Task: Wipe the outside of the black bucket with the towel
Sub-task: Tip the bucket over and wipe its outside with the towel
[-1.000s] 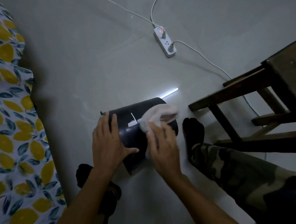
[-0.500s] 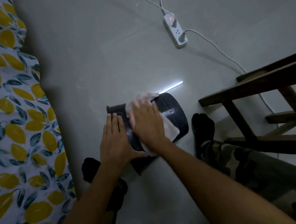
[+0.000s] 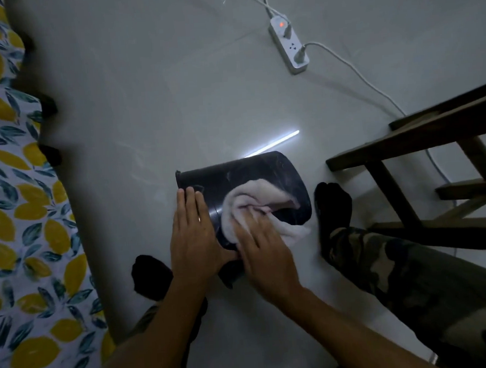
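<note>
A: Where's your left hand (image 3: 192,238)?

B: Flat, fingers straight and together, palm pressed on the side of the black bucket (image 3: 252,172), which lies tipped over on the floor (image 3: 174,102) between your feet.

A: And your right hand (image 3: 264,253)?

B: Fingers spread loosely, pressing the bunched white towel (image 3: 254,200) against the bucket's wall, beside your left. Part of the towel trails onto the floor.
</note>
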Demonstrator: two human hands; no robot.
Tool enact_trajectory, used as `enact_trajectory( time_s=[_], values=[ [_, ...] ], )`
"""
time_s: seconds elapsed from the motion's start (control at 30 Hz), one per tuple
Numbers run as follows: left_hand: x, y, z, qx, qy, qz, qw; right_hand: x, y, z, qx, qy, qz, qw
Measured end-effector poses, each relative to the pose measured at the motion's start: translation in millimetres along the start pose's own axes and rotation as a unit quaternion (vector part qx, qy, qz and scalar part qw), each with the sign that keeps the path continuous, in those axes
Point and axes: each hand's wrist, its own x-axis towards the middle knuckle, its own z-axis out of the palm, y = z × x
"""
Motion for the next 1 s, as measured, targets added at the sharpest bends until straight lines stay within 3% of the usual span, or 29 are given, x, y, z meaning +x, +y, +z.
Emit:
enact_trajectory(
  time_s=[0.1, 0.17, 0.23, 0.33, 0.47, 0.53, 0.6, 0.7, 0.87, 1.0],
  values=[
    [-7.9, 1.7, 8.3, -0.012, 0.019, 0.005, 1.000, 56.3, -6.0, -14.7, 0.032, -0.059, -0.028, 0.997],
    [-10.9, 8.4, 4.1, -0.005, -0.003, -0.014, 1.000, 113.2, 2.7, -26.6, 0.009, -0.053, -0.015, 0.998],
    [-14.1, 14.9, 1.0, 0.016, -0.014, -0.031, 0.999, 164.6, 14.3, -40.6, -0.035, -0.072, 0.037, 0.996],
    [-14.0, 17.5, -1.4, 0.020, -0.010, -0.037, 0.999, 197.1, 49.9, -46.9, -0.075, -0.166, 0.125, 0.975],
    [-6.4, 10.9, 0.0, 0.033, -0.015, -0.015, 0.999, 146.5, 74.5, -43.7, -0.058, 0.009, 0.107, 0.992],
    [-5.7, 9.9, 0.2, 0.038, -0.014, -0.015, 0.999, 89.4, 59.8, -34.3, -0.043, 0.053, 0.105, 0.992],
    [-7.6, 10.9, 0.9, 0.040, -0.019, -0.018, 0.999, 32.7, 32.5, -22.5, -0.075, 0.056, 0.095, 0.991],
    [-10.2, 13.1, 4.9, 0.036, -0.015, -0.021, 0.999, -1.5, 9.9, -3.0, -0.030, 0.032, 0.038, 0.998],
    [-1.9, 12.8, 0.8, 0.040, -0.022, -0.016, 0.999, 80.7, 11.0, -23.3, 0.004, -0.016, 0.006, 1.000],
    [5.2, 13.3, -7.7, 0.052, -0.056, -0.024, 0.997, 171.8, 21.1, -28.5, -0.028, -0.032, 0.082, 0.996]
  ],
)
